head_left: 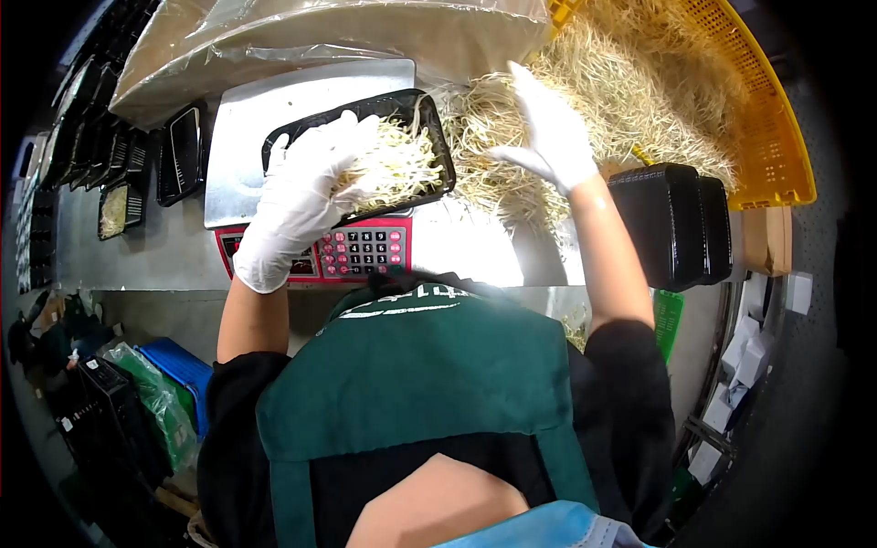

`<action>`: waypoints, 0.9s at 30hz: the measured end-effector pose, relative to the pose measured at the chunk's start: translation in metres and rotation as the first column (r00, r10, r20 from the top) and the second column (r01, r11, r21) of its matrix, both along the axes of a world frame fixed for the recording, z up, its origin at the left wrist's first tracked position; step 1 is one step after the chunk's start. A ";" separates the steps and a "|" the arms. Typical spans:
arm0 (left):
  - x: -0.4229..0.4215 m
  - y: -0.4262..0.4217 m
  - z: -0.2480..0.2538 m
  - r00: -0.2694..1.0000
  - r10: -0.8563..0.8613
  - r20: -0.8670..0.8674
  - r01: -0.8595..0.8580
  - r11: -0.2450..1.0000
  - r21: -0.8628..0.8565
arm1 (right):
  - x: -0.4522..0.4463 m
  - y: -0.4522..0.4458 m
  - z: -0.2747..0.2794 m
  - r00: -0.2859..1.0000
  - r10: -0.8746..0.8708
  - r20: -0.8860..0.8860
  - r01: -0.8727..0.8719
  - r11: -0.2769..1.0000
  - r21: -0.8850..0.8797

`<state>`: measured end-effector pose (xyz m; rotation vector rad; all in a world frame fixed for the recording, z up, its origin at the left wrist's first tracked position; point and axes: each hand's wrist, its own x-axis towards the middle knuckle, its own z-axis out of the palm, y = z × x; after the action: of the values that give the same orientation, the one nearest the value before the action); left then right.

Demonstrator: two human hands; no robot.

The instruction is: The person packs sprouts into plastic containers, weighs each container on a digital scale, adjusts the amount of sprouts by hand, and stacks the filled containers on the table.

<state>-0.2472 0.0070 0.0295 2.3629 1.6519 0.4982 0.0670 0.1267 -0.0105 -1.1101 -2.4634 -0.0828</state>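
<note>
My left hand (315,178), in a white glove, is in a black plastic tray (445,151) that sits tilted on the scale's metal plate (239,137). Its fingers and thumb close around pale bean sprouts (402,164) in the tray; the fingertips are partly hidden. My right hand (551,128), also gloved in white, is over a large heap of bean sprouts (612,87). Its thumb stands apart from the fingers, and nothing shows in its grasp. Below the tray is the scale's red keypad panel (365,248), partly covered by my left wrist.
A yellow crate (776,137) borders the sprout heap at right. Stacked black trays (671,224) stand by my right forearm. At left are another black tray (183,153), a small filled tray (114,210) and more stacks. Clear plastic sheeting (320,50) lies along the back.
</note>
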 end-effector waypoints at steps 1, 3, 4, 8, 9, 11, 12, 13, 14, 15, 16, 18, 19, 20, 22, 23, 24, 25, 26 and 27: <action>-0.001 -0.001 0.003 0.999 0.047 -0.016 -0.048 0.998 -0.042 | -0.014 0.015 -0.008 0.991 0.007 0.137 0.000 0.999 -0.049; -0.001 0.003 0.003 0.999 -0.013 0.030 0.013 1.000 0.003 | -0.035 0.040 -0.028 0.860 -0.062 0.507 0.109 0.992 -0.064; -0.001 0.004 0.003 0.999 -0.043 0.023 0.042 0.997 0.071 | -0.034 0.051 -0.035 0.844 -0.065 0.532 0.128 0.988 -0.083; -0.011 -0.019 0.037 0.995 0.037 0.094 -0.055 0.979 0.195 | -0.034 0.040 -0.009 0.790 -0.047 0.611 0.277 0.917 -0.287; -0.019 -0.030 0.036 0.994 0.096 0.057 -0.107 0.962 0.251 | -0.036 0.037 -0.004 0.771 -0.011 0.637 0.297 0.891 -0.343; -0.037 -0.037 -0.019 0.757 0.249 0.604 -0.394 0.912 0.117 | -0.021 0.045 -0.036 0.850 -0.038 0.525 0.145 0.976 -0.165; -0.024 -0.036 -0.013 0.660 0.353 0.663 -0.500 0.865 0.037 | -0.019 0.046 -0.041 0.886 -0.037 0.462 0.076 0.995 -0.066; -0.020 -0.033 -0.040 0.262 0.387 0.884 -0.519 0.829 -0.209 | -0.017 0.046 -0.046 0.916 -0.031 0.399 0.016 0.999 0.042; -0.023 -0.031 -0.040 0.062 0.453 0.889 -0.349 0.845 -0.406 | -0.018 0.047 -0.038 0.881 -0.030 0.473 0.074 0.994 -0.076; -0.025 -0.031 -0.037 -0.126 0.536 0.835 -0.135 0.825 -0.549 | -0.021 0.047 -0.029 0.839 -0.016 0.543 0.140 0.972 -0.189; -0.020 -0.031 -0.033 -0.151 0.550 0.822 -0.232 0.788 -0.570 | -0.024 0.045 -0.020 0.784 0.003 0.621 0.166 0.963 -0.214; -0.008 -0.032 -0.020 -0.179 0.440 0.880 -0.306 0.825 -0.475 | -0.025 0.044 -0.007 0.749 0.008 0.662 0.254 0.920 -0.297; -0.001 -0.034 -0.005 -0.174 0.389 0.905 -0.350 0.834 -0.426 | -0.027 0.044 -0.004 0.715 0.015 0.699 0.342 0.864 -0.369; 0.000 -0.032 0.002 -0.182 0.368 0.912 -0.338 0.848 -0.409 | -0.023 0.043 -0.008 0.766 -0.025 0.643 0.300 0.898 -0.323; -0.010 -0.024 -0.007 -0.121 0.433 0.893 -0.319 0.835 -0.448 | -0.021 0.035 -0.014 0.810 -0.027 0.586 0.227 0.935 -0.272; -0.012 -0.021 -0.010 -0.157 0.465 0.871 -0.305 0.816 -0.491 | -0.019 0.033 -0.015 0.848 -0.049 0.527 0.183 0.961 -0.205; -0.016 -0.022 -0.016 -0.106 0.471 0.876 -0.294 0.826 -0.480 | -0.019 0.033 -0.018 0.882 -0.023 0.471 0.134 0.970 -0.203; -0.022 -0.024 -0.029 -0.134 0.483 0.865 -0.299 0.813 -0.500 | -0.018 0.036 -0.020 0.884 -0.027 0.468 0.134 0.971 -0.198; -0.022 -0.025 -0.028 -0.189 0.476 0.859 -0.294 0.807 -0.512 | -0.017 0.038 -0.020 0.852 -0.035 0.523 0.179 0.957 -0.228; -0.020 -0.027 -0.027 -0.247 0.471 0.847 -0.286 0.800 -0.528 | -0.015 0.039 -0.020 0.814 -0.039 0.579 0.227 0.940 -0.256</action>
<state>-0.2672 -0.0201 0.0023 0.4564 1.2835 1.6749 0.0519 0.1654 -0.0301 -1.5901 -2.9955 -0.0726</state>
